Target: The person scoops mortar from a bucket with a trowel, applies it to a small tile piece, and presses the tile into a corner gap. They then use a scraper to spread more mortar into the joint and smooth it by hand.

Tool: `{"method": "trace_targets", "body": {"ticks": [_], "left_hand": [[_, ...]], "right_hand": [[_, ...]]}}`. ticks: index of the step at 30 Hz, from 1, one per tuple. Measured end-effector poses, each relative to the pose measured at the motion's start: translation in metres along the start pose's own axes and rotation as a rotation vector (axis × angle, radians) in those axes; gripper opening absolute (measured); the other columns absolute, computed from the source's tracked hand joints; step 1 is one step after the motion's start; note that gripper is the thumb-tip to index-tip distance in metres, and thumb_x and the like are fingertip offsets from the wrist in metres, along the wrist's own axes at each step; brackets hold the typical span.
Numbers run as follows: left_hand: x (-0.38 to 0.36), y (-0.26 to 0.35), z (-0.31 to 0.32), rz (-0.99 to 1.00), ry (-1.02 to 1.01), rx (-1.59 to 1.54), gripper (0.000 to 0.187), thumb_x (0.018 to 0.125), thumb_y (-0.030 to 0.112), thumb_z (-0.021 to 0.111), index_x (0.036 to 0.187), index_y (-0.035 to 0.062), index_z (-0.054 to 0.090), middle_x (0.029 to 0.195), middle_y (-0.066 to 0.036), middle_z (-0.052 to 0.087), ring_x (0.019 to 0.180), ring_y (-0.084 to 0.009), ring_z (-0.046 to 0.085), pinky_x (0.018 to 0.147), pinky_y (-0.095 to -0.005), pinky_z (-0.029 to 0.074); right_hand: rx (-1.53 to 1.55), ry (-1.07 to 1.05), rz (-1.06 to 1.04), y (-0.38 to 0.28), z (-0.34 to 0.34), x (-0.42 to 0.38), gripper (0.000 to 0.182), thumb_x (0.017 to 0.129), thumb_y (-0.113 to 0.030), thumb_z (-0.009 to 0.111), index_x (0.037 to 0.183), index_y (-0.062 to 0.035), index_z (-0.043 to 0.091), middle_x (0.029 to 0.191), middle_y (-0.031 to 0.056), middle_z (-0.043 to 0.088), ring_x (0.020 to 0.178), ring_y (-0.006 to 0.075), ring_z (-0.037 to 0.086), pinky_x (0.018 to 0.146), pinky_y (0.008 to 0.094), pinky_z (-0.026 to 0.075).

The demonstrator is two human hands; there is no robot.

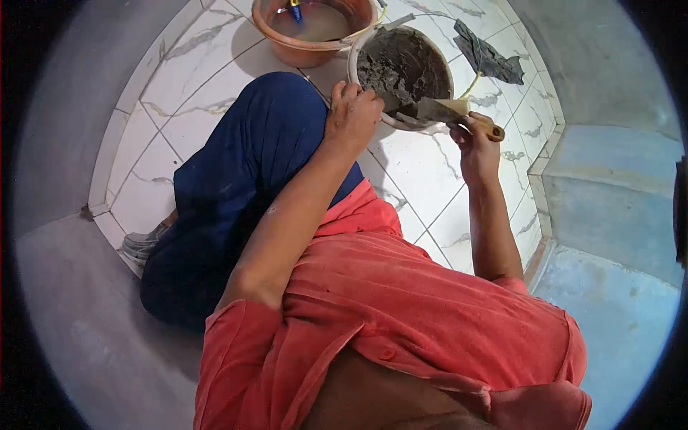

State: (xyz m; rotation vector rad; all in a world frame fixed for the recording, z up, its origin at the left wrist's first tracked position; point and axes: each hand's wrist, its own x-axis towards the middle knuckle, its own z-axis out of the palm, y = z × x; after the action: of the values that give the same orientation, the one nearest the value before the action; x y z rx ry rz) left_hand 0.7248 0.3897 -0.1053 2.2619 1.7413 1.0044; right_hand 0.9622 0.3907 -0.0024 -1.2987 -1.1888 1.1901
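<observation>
A bucket of dark grey mortar stands on the floor just past my knee. In my right hand is a trowel with a wooden handle, its grey-smeared blade over the near rim of the bucket. My left hand is at the bucket's near left rim with its fingers curled. Beside its fingertips shows a dark flat blade or scraper, which it appears to grip; the fingers partly hide it.
An orange-brown bucket of cloudy water, with a blue-handled tool in it, stands to the left. A dark crumpled bag or cloth lies at the right. Grey walls enclose the white tiled floor.
</observation>
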Motion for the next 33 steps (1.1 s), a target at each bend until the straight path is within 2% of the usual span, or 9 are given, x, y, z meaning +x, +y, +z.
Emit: {"method": "trace_targets", "body": {"ticks": [5,9,11,14,15,18,24,28,33], "left_hand": [[-0.006,0.007,-0.050,-0.102,0.295,-0.464,0.008,0.080,0.004,0.068,0.087,0.0082,0.068,0.094,-0.007,0.067,0.097,-0.0239,0.062,0.091,-0.0407,0.046],[-0.069,-0.029,-0.140,-0.444,0.576,-0.952,0.011,0.091,0.000,0.060,0.100,0.0025,0.065,0.103,-0.009,0.066,0.095,-0.0131,0.062,0.084,-0.0261,0.050],[-0.118,-0.054,-0.193,-0.545,0.674,-0.871,0.013,0.091,0.000,0.060,0.104,0.0008,0.063,0.106,-0.009,0.066,0.095,-0.0139,0.062,0.085,-0.0270,0.051],[-0.187,-0.073,-0.269,-0.947,0.925,-0.771,0.017,0.088,0.000,0.062,0.105,0.0015,0.063,0.107,-0.010,0.066,0.096,-0.0157,0.063,0.087,-0.0303,0.052],[-0.215,-0.089,-0.277,-0.774,1.081,-0.624,0.017,0.088,-0.001,0.060,0.105,0.0005,0.063,0.109,-0.012,0.066,0.095,-0.0185,0.063,0.085,-0.0327,0.053],[-0.270,-0.108,-0.311,-0.886,1.288,-0.478,0.019,0.092,-0.001,0.056,0.110,0.0010,0.059,0.111,-0.015,0.064,0.098,-0.0223,0.062,0.088,-0.0358,0.051],[-0.319,-0.158,-0.287,-0.875,1.382,-0.407,0.019,0.092,0.005,0.061,0.110,0.0028,0.058,0.112,-0.018,0.064,0.097,-0.0249,0.062,0.083,-0.0371,0.052],[-0.327,-0.172,-0.285,-0.892,1.313,-0.489,0.024,0.090,0.012,0.066,0.111,0.0043,0.059,0.113,-0.018,0.064,0.098,-0.0261,0.063,0.079,-0.0388,0.052],[-0.317,-0.173,-0.294,-0.918,1.287,-0.591,0.024,0.091,0.017,0.065,0.111,0.0047,0.058,0.113,-0.018,0.061,0.100,-0.0273,0.060,0.083,-0.0408,0.050]], "right_hand": [[0.426,0.000,0.119,-0.013,0.038,0.011,0.024,0.091,-0.008,0.064,0.113,-0.0010,0.055,0.105,0.0132,0.062,0.090,0.0223,0.064,0.076,0.0335,0.055],[0.513,-0.201,0.135,-0.022,0.131,0.022,0.023,0.091,-0.015,0.066,0.113,-0.0117,0.059,0.099,0.0033,0.060,0.090,0.0156,0.061,0.078,0.0290,0.054],[0.674,-0.597,0.179,-0.022,0.203,0.023,0.023,0.095,-0.019,0.062,0.114,-0.0079,0.058,0.102,0.0058,0.063,0.094,0.0183,0.064,0.082,0.0276,0.055],[0.619,-0.750,0.334,-0.026,0.347,-0.024,0.028,0.093,-0.019,0.065,0.115,-0.0048,0.055,0.103,0.0096,0.063,0.099,0.0250,0.066,0.082,0.0324,0.058],[0.592,-0.838,0.325,-0.018,0.393,-0.034,0.030,0.092,-0.018,0.066,0.116,-0.0040,0.054,0.103,0.0112,0.063,0.098,0.0271,0.067,0.081,0.0340,0.059],[0.604,-0.959,0.351,0.025,0.530,-0.078,0.031,0.088,-0.008,0.069,0.114,-0.0011,0.054,0.101,0.0143,0.064,0.086,0.0259,0.069,0.073,0.0321,0.060],[0.307,-1.059,0.338,0.150,0.691,-0.159,0.024,0.085,-0.004,0.070,0.102,0.0007,0.054,0.091,0.0147,0.064,0.078,0.0237,0.069,0.068,0.0310,0.060],[0.279,-0.952,0.022,0.211,0.724,-0.186,0.022,0.082,-0.006,0.072,0.096,0.0008,0.056,0.088,0.0124,0.065,0.076,0.0199,0.068,0.067,0.0308,0.059],[0.301,-0.894,0.111,0.218,0.728,-0.204,0.023,0.078,-0.015,0.074,0.091,-0.0047,0.058,0.082,0.0098,0.067,0.079,0.0262,0.067,0.076,0.0381,0.052]]}}
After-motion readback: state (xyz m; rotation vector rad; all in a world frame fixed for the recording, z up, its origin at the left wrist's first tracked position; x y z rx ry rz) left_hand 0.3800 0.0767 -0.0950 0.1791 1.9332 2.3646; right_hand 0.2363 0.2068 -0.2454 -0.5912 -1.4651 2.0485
